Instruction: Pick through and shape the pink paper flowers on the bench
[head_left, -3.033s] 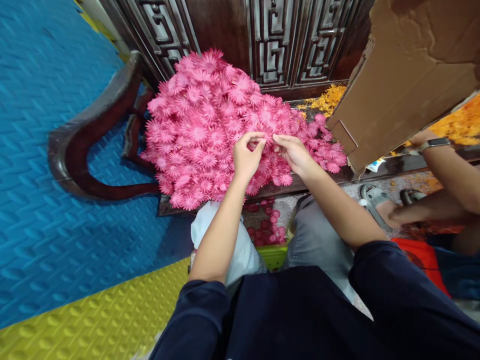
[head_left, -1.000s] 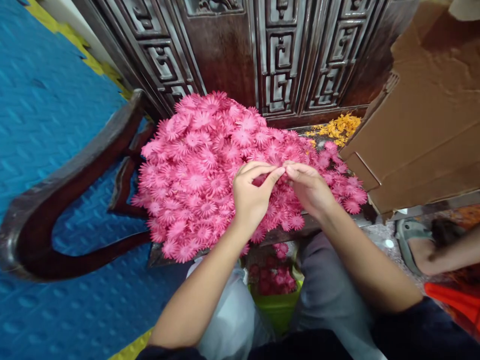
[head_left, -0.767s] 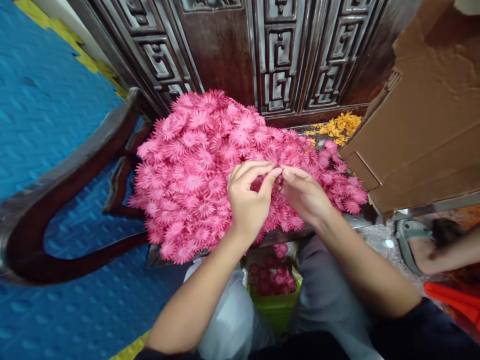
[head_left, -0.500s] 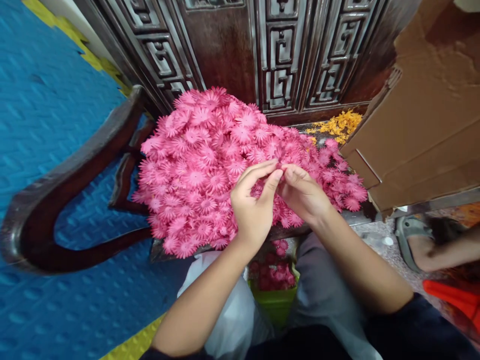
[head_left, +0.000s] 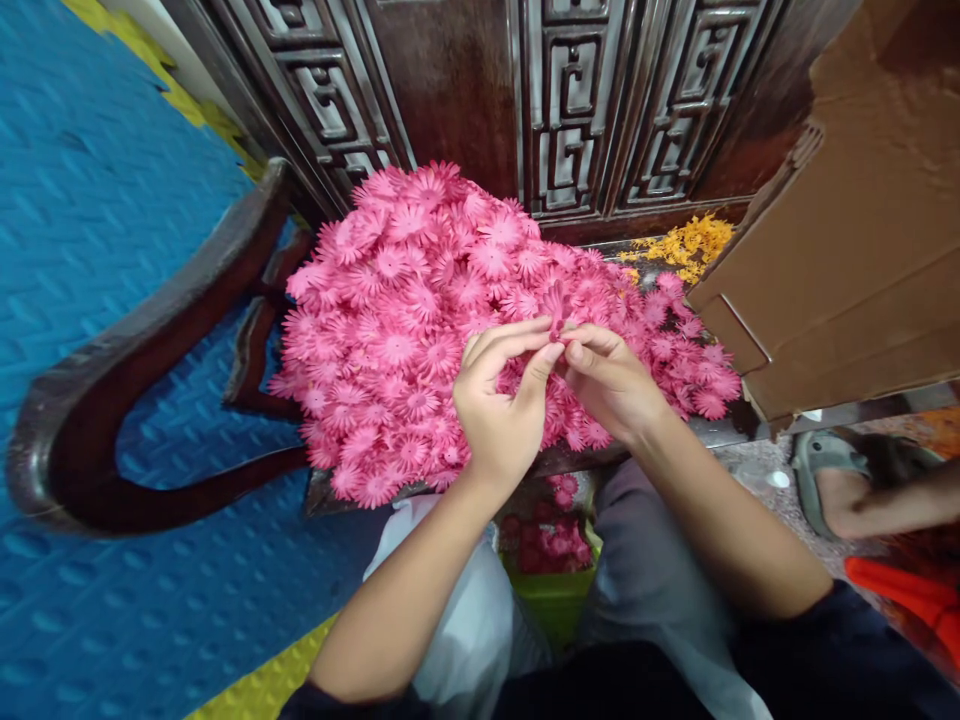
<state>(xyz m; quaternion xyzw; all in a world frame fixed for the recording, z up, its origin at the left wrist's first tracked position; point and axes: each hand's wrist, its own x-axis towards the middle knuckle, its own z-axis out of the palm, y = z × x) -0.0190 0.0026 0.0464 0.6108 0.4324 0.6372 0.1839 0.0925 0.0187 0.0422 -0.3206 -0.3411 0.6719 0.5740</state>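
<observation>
While your left hand [head_left: 501, 400] and right hand [head_left: 611, 385] pinch one small dark-pink flower [head_left: 556, 302], bright-pink frilled flower heap [head_left: 397, 345] lies beneath, brown cardboard panel [head_left: 862, 230] right

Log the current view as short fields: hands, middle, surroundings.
Left hand: pinching a pink flower
Right hand: pinching near the same flower's base
Middle: pink blossoms heaped on a carved dark wooden bench
Right: brown cardboard, orange-yellow petals beside it
Below: green container with pink pieces
Nearby person: sandalled foot at right

single head-worn view, facing forward and down, near the hands [head_left: 501, 402]
</observation>
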